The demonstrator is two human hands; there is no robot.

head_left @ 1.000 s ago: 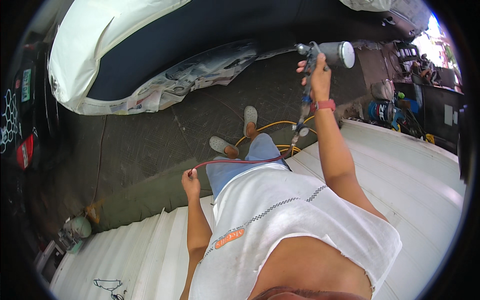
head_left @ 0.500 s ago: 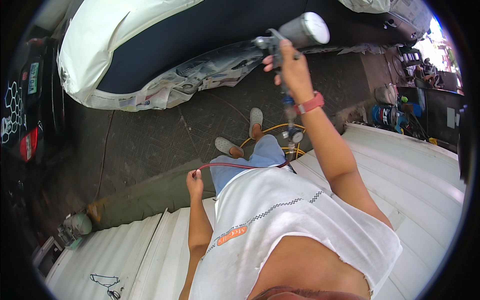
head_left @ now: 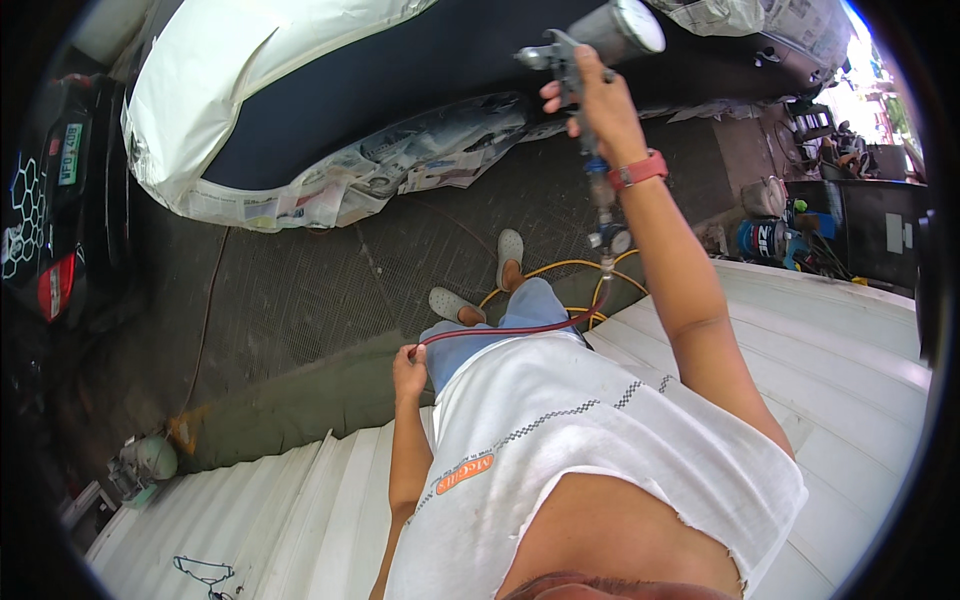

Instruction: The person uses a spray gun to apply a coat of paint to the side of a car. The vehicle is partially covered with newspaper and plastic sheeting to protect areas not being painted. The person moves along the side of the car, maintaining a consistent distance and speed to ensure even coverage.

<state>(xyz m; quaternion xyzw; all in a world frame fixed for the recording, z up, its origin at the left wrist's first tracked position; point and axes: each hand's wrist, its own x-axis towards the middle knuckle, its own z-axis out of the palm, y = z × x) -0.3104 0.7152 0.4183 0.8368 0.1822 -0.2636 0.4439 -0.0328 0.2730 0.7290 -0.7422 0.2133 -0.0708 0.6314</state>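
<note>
My right hand (head_left: 603,108) is closed round the handle of a spray gun (head_left: 563,62), raised out ahead to the right. On top of the gun a grey paint cup (head_left: 610,38) with a whitish lid tilts to the right. Below its grip hang a blue fitting and a round gauge (head_left: 620,241). From there a dark red air hose (head_left: 500,331) curves across my waist to my left hand (head_left: 408,370), whose fingers pinch it. Close to the gun is the dark body panel (head_left: 330,100) of a car, edged with white masking paper (head_left: 185,110) and taped newspaper (head_left: 300,200).
At the left stands another black car (head_left: 95,210). A yellow hose (head_left: 565,264) loops on the dark floor by my feet. Right of me are a blue can (head_left: 762,238) and a black cabinet (head_left: 870,230). Behind lie white corrugated panels (head_left: 330,490) and a green compressor tank (head_left: 155,458).
My right hand has moved the spray gun slightly right and farther out, drawing the gauge and hose along. My left hand has shifted a little right, still pinching the hose.
</note>
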